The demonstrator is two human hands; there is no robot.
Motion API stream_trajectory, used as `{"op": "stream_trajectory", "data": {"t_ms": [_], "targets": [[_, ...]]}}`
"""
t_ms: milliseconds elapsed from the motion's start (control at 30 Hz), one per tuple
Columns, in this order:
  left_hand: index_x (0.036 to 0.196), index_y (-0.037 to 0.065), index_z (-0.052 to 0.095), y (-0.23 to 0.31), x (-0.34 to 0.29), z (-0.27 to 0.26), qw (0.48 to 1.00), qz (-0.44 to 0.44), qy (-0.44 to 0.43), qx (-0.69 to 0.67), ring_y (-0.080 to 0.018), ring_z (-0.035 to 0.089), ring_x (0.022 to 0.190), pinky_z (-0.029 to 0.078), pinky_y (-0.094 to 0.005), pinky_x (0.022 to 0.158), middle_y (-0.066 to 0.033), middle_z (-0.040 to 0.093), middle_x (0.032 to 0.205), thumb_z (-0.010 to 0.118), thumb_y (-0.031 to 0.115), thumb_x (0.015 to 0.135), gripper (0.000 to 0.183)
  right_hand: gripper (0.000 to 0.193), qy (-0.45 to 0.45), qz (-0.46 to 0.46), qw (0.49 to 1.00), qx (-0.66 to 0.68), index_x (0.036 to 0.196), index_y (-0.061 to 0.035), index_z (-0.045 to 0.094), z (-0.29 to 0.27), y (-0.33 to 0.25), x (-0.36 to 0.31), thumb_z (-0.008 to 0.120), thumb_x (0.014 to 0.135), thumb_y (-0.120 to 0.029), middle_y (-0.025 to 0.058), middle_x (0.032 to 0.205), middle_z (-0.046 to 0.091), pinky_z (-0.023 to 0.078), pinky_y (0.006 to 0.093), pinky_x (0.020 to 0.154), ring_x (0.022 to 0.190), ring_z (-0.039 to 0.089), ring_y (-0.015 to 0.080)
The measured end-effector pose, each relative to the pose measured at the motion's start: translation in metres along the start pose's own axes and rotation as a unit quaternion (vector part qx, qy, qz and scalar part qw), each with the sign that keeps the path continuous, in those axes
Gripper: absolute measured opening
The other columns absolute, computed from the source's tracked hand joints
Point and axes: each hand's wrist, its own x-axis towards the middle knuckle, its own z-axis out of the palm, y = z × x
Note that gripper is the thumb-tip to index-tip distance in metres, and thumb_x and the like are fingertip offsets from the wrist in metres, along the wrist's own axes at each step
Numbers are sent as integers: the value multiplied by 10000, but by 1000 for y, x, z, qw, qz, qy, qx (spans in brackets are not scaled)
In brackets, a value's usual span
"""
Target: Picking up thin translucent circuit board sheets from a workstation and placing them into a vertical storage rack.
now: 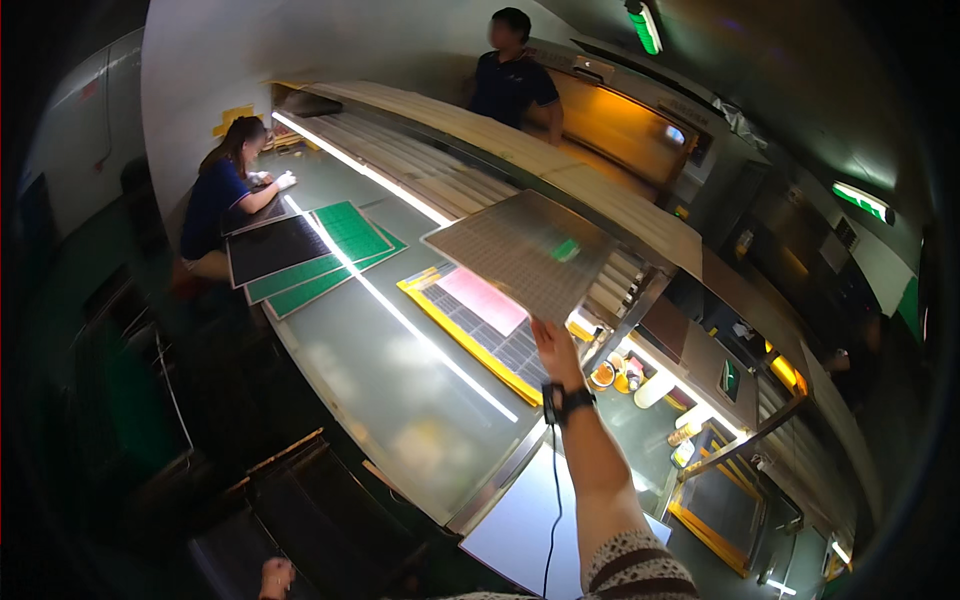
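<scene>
Right hand (556,345): my fingers pinch the near edge of the perforated grey panel (520,252), held raised and tilted over the light table (400,390).
Left hand (275,577): low at the frame's bottom edge; finger spread I cannot tell.
Below panel: yellow-framed board (470,320).

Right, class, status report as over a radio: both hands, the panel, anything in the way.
Right hand raised, gripping grey panel by its near edge. Left hand low, holding nothing visible. Yellow-framed sheet on glass table beneath panel.

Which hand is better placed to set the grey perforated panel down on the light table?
Right. The right hand already grips the edge of the thin grey perforated panel, raised above the glossy light table. The left hand hangs low at the frame's bottom edge, away from it.
</scene>
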Motion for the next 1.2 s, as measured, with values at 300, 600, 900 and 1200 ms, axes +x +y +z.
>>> {"op": "stream_trajectory", "data": {"t_ms": [300, 600, 900, 1200], "targets": [[1293, -1, 321, 303, -76, 79, 789, 143, -458, -385, -267, 448, 1151, 369, -426, 948, -149, 438, 1272, 412, 589, 826, 758, 348, 8, 251, 950, 185, 1222, 20, 393, -15, -75, -242, 439, 883, -42, 165, 1176, 500, 460, 358, 890, 1034, 541, 260], [1129, -27, 496, 214, -24, 141, 804, -60, -374, -458, -279, 554, 1000, 426, -429, 890, -162, 575, 1079, 527, 182, 868, 336, 190, 24, 440, 893, -86, 962, 52, 515, -42, 19, -260, 498, 877, -117, 118, 881, 597, 533, 301, 706, 696, 603, 182], [1122, -44, 508, 179, 0, 190, 830, -40, -252, -497, -297, 560, 974, 437, -416, 859, -164, 573, 1079, 512, 141, 876, 308, 585, -213, -56, 748, -626, 1105, -30, 486, 64, 55, -281, 752, 595, -135, 157, 1095, 508, 368, 405, 883, 1023, 468, 336], [1120, -32, 494, 150, -6, 215, 817, -65, -225, -527, -312, 557, 961, 445, -464, 830, -164, 560, 1071, 519, 143, 873, 304, 448, -350, -42, 702, -618, 1061, -31, 531, 118, 75, -380, 641, 714, -291, 199, 1220, 469, 303, 487, 978, 1200, 357, 400]]}}
